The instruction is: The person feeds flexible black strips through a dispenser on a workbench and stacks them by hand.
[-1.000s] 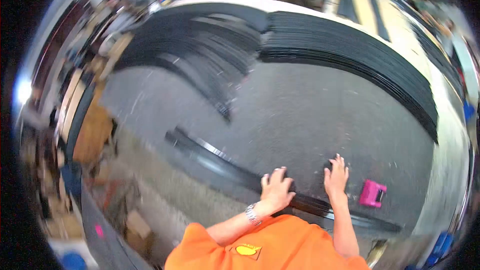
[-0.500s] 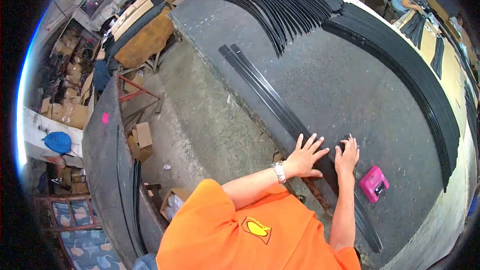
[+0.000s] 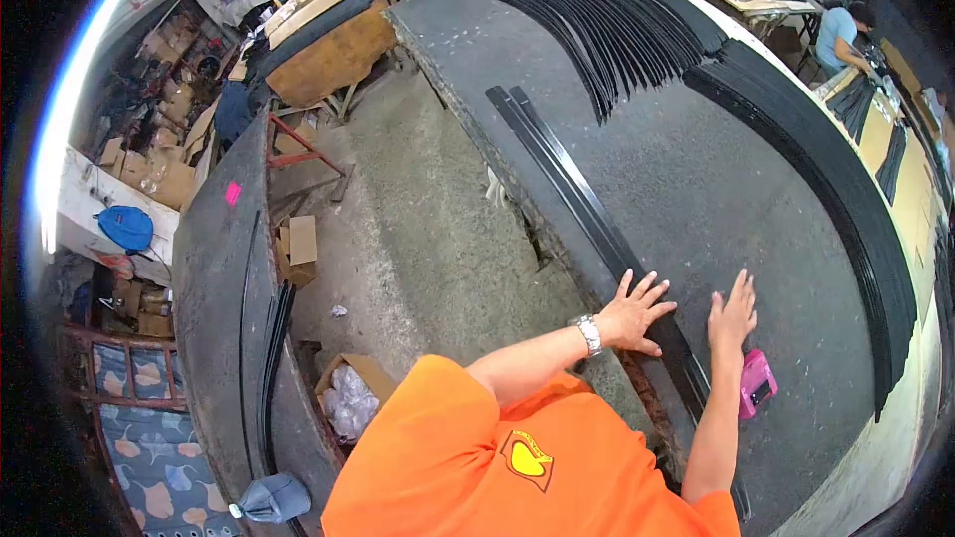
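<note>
Two long black strips (image 3: 562, 174) lie side by side along the near edge of the dark table (image 3: 686, 189). My left hand (image 3: 637, 318), with a metal watch on its wrist, rests on them with fingers spread. Just right of the strips, my right hand (image 3: 732, 318) is stretched out over the bare tabletop, fingers extended and holding nothing. Beside the right forearm sits a pink box-like item (image 3: 758, 385) with a dark patch, partly hidden by the arm. My forearm also covers part of the strips' near end.
Fanned rows of black strips (image 3: 587, 15) and a second curved stack (image 3: 826, 159) line the table's far side. A side table (image 3: 214, 298) at left carries more strips and a grey cap (image 3: 272, 499). A box of plastic bags (image 3: 350, 400) stands between. Another person (image 3: 841, 35) works at far right.
My right hand has moved right, away from the strips, and its curled fingers have straightened. My left hand stays on the strips. The whole view has shifted, bringing the grey cap into sight.
</note>
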Action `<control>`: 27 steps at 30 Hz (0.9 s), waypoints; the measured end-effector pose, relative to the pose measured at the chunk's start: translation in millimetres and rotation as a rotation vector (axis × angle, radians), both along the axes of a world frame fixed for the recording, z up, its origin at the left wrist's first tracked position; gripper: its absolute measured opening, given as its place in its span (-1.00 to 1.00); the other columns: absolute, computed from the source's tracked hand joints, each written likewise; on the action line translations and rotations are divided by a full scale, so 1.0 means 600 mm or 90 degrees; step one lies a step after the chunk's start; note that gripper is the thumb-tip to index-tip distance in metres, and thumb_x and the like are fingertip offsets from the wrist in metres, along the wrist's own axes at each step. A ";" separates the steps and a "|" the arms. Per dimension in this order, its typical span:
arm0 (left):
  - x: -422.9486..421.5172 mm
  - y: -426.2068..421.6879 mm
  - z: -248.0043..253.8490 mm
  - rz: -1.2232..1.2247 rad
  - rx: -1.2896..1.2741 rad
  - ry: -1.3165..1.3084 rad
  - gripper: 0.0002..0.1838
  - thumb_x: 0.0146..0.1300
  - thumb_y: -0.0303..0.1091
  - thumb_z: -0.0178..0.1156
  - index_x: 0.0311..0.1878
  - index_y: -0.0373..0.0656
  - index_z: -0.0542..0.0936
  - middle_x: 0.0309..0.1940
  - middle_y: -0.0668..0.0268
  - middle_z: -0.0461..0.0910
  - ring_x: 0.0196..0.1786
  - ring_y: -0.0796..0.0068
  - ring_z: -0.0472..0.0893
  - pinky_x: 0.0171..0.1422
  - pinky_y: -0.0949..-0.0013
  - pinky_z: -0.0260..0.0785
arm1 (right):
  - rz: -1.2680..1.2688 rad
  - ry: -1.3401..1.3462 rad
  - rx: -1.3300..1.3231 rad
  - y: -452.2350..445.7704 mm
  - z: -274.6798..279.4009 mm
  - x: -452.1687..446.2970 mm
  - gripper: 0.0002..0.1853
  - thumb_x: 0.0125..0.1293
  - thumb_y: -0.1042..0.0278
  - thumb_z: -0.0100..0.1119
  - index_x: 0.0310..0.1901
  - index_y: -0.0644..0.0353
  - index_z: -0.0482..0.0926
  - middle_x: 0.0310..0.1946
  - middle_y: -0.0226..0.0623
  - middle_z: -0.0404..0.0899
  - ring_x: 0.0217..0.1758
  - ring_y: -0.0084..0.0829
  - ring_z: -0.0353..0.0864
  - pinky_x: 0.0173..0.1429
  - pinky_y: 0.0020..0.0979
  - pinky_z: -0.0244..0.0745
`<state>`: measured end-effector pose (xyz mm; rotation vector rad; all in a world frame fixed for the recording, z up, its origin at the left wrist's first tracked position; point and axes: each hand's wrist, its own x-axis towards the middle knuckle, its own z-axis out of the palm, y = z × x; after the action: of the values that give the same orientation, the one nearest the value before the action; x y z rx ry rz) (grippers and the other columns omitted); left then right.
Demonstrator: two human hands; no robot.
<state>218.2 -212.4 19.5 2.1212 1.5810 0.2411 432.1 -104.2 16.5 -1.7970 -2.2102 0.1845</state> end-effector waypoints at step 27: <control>0.062 -0.053 -0.012 0.048 0.220 -0.086 -0.54 0.02 -0.22 0.51 0.02 0.03 0.63 0.43 0.14 0.33 0.54 0.01 0.24 0.55 -0.26 -0.01 | -0.115 -0.172 -0.066 -0.476 0.010 0.371 -0.38 0.25 0.33 0.36 0.36 0.05 0.43 0.28 -0.23 0.47 0.33 -0.12 0.41 0.25 -0.02 0.23</control>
<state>255.3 -244.2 12.4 2.2412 1.6337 0.7140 654.7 -389.9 22.8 -2.1789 -2.2297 0.0186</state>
